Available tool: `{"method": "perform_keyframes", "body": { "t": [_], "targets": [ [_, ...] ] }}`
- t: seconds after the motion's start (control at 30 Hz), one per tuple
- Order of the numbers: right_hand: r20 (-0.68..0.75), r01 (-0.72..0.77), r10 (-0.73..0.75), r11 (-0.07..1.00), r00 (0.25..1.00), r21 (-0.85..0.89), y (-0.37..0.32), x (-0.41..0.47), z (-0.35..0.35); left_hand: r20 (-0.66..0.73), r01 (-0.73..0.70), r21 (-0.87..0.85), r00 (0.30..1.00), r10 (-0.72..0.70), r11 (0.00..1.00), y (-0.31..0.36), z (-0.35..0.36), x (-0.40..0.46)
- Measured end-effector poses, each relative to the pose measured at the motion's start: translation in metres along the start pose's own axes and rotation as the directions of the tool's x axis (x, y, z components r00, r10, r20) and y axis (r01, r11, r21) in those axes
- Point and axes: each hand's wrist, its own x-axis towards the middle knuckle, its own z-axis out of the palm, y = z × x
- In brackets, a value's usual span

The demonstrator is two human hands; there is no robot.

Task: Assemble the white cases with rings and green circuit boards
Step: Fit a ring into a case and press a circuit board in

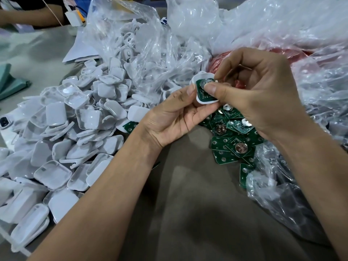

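Note:
My left hand (pixel 175 117) holds a white case (pixel 198 98) from below, thumb on its left edge. Inside the case lies a green circuit board (pixel 202 89) with a round metal battery holder. My right hand (pixel 263 93) comes from the right, its thumb pressing on the board's top. A pile of loose green circuit boards (pixel 231 138) lies just under both hands. A big heap of white cases (pixel 75 132) covers the left of the table. White ring parts (pixel 128 44) show inside a clear plastic bag at the back.
Crumpled clear plastic bags (pixel 310 76) fill the back and right side; one holds something red (pixel 222 61). Brown cloth (pixel 188 204) covers the table in front of me. Another person's arm (pixel 28 16) rests at the far left.

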Motion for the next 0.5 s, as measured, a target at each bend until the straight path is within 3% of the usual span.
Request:
{"method": "perform_keyframes", "body": {
  "t": [0.1,0.2,0.3,0.5],
  "targets": [
    [-0.016,-0.022,0.025,0.989,1.000,0.149,-0.003,-0.002,-0.003,0.053,-0.013,-0.036,0.998,0.015,0.999,0.001,0.000,-0.002],
    [-0.080,-0.012,0.026,0.986,0.997,0.164,-0.004,0.000,-0.007,0.087,-0.045,-0.047,0.995,0.049,0.998,0.001,-0.001,-0.001],
    [-0.124,0.028,-0.016,0.995,0.992,0.097,-0.004,0.002,-0.008,0.075,-0.094,0.000,0.993,0.093,0.996,0.001,-0.001,0.001],
    [-0.074,0.136,-0.148,0.980,0.986,-0.143,-0.008,-0.002,0.002,0.081,-0.169,0.054,0.983,0.164,0.984,0.002,-0.002,0.005]
  ]
}}
